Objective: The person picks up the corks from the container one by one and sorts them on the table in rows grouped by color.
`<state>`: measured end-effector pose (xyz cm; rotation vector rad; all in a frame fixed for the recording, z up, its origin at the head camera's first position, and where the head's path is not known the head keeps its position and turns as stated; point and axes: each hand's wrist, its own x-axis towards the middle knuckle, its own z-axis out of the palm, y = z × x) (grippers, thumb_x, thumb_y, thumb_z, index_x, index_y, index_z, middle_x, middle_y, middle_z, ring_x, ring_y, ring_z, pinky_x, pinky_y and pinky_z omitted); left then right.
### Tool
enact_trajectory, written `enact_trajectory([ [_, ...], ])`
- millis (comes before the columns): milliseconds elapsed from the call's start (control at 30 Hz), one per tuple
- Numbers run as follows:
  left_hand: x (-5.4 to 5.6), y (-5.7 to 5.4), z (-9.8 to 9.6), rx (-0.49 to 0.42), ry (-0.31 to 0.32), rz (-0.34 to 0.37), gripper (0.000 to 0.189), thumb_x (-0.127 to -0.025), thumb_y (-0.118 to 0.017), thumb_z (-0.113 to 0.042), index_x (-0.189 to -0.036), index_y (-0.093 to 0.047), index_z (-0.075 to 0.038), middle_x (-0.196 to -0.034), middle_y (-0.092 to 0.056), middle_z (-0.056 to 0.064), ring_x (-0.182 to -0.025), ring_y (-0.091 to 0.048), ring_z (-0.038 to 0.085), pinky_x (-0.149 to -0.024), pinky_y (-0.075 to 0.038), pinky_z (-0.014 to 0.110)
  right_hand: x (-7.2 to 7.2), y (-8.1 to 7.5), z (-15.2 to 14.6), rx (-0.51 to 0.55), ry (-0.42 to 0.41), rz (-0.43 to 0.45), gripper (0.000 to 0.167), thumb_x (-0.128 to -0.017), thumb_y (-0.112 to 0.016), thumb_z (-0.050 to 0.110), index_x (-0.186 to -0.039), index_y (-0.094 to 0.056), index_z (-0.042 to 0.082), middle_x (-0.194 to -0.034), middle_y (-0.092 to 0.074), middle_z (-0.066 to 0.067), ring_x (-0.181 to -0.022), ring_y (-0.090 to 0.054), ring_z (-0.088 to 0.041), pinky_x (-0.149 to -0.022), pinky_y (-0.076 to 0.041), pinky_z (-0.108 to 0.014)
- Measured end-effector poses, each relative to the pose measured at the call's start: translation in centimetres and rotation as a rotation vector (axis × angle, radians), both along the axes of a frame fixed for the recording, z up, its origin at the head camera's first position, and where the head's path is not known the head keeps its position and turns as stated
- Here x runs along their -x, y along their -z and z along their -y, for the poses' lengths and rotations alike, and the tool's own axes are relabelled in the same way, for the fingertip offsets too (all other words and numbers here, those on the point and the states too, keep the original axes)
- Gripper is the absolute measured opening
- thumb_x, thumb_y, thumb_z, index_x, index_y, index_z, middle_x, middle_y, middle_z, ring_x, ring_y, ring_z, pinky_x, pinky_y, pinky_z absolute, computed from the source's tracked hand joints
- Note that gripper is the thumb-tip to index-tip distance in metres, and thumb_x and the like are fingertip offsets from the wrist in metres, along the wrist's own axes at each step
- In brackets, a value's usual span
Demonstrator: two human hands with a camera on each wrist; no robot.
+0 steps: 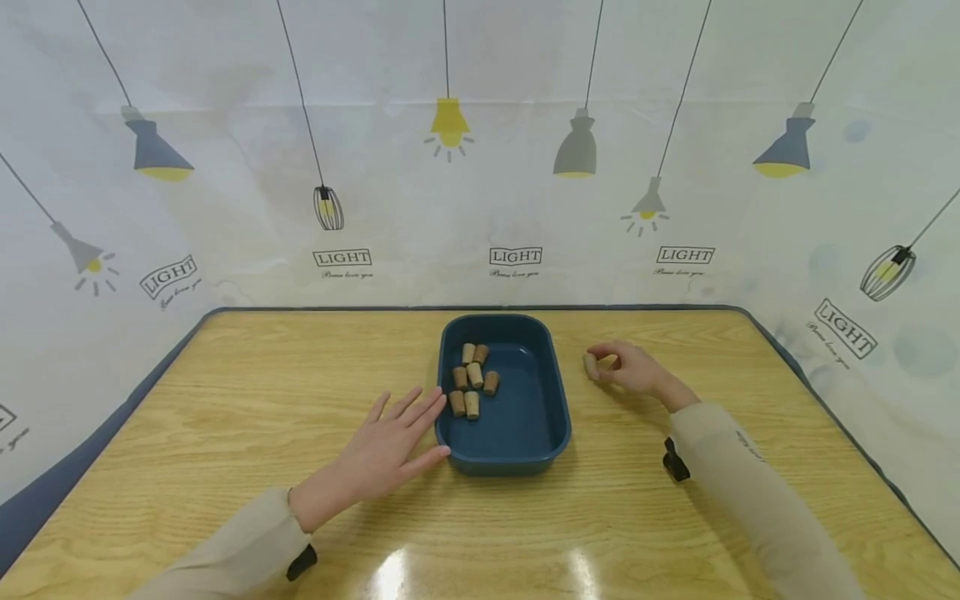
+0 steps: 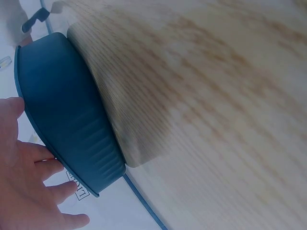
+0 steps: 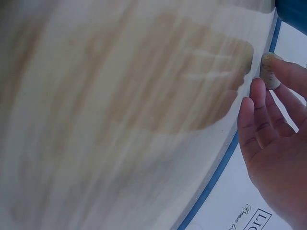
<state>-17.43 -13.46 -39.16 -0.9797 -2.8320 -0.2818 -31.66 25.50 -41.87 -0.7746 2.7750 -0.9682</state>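
A dark blue rectangular tray (image 1: 536, 425) stands on the wooden table, with several cork stoppers (image 1: 475, 375) grouped in its left half, some light and some darker brown. My left hand (image 1: 390, 442) has its fingers spread, the fingertips right at the tray's left rim; in the left wrist view they lie along the rim of the tray (image 2: 72, 110). To the right of the tray, my right hand (image 1: 633, 368) pinches a light cork stopper (image 1: 591, 367) between thumb and fingers. That cork (image 3: 269, 72) also shows at the fingertips in the right wrist view.
The wooden table (image 1: 300, 358) spreads out on both sides of the tray. Behind it and at the sides hangs a pale cloth (image 1: 405, 192) printed with lamps and lettering. Dark clips (image 1: 302, 563) hang below the sleeves.
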Motion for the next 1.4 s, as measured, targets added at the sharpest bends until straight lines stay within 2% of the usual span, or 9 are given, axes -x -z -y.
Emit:
enact_trajectory([
  [433,0.0,0.0,0.0,0.011,0.001,-0.006,0.066,-0.091,-0.031,-0.053,-0.14,-0.024,-0.01,-0.143,-0.022,0.005,-0.13,-0.014,0.023,-0.1,-0.007,0.051,0.1,0.2,-0.2,-0.001,0.007,0.033,0.04,-0.084,-0.055,0.002,-0.121,-0.047,-0.009,-0.112,-0.05,-0.023,-0.078,-0.053,-0.023,-0.07,-0.043,-0.037],
  [700,-0.1,0.1,0.0,0.003,0.006,-0.017,0.066,-0.091,-0.033,-0.052,-0.14,-0.026,-0.009,-0.143,-0.023,0.006,-0.13,-0.015,0.024,-0.1,-0.008,0.052,-0.2,-0.5,-0.4,-0.025,0.032,0.072,0.044,-0.085,-0.056,0.006,-0.124,-0.044,-0.008,-0.115,-0.048,-0.025,-0.08,-0.053,-0.024,-0.07,-0.043,-0.037],
  [800,0.0,0.1,0.0,0.006,0.004,-0.014,0.066,-0.091,-0.033,-0.052,-0.14,-0.026,-0.008,-0.143,-0.023,0.006,-0.13,-0.015,0.024,-0.1,-0.008,0.052,-0.5,-1.6,-0.2,-0.011,0.038,0.062,0.045,-0.085,-0.057,0.007,-0.125,-0.043,-0.008,-0.116,-0.046,-0.027,-0.078,-0.054,-0.026,-0.066,-0.044,-0.037],
  [933,0.1,0.0,0.0,0.016,-0.002,-0.015,0.067,-0.091,-0.032,-0.053,-0.14,-0.026,-0.009,-0.143,-0.022,0.005,-0.13,-0.015,0.023,-0.1,-0.007,0.051,-0.5,-3.6,0.5,0.018,0.036,-0.019,0.043,-0.086,-0.057,0.009,-0.124,-0.045,-0.006,-0.115,-0.048,-0.028,-0.073,-0.056,-0.028,-0.063,-0.045,-0.037],
  [1067,0.1,-0.1,0.0,0.016,-0.001,-0.019,0.066,-0.091,-0.032,-0.053,-0.139,-0.028,-0.008,-0.143,-0.023,0.005,-0.13,-0.015,0.024,-0.1,-0.008,0.052,-0.3,-5.6,1.5,0.03,0.049,-0.077,0.041,-0.087,-0.058,0.015,-0.123,-0.048,-0.002,-0.114,-0.05,-0.024,-0.079,-0.056,-0.029,-0.066,-0.045,-0.039],
  [1233,0.1,-0.1,0.1,0.017,0.003,-0.019,0.066,-0.091,-0.032,-0.053,-0.139,-0.028,-0.008,-0.143,-0.024,0.005,-0.13,-0.016,0.024,-0.1,-0.009,0.052,0.0,-8.2,3.5,0.037,0.042,-0.078,0.042,-0.087,-0.058,0.019,-0.124,-0.048,0.001,-0.117,-0.05,-0.019,-0.088,-0.054,-0.029,-0.071,-0.044,-0.041],
  [1400,0.0,-0.1,0.0,0.017,0.002,-0.017,0.066,-0.09,-0.032,-0.053,-0.139,-0.027,-0.009,-0.143,-0.023,0.005,-0.129,-0.016,0.024,-0.1,-0.008,0.052,0.3,-10.2,5.9,0.027,-0.007,-0.07,0.042,-0.086,-0.059,0.018,-0.125,-0.048,0.005,-0.116,-0.051,-0.015,-0.085,-0.055,-0.025,-0.072,-0.044,-0.04],
])
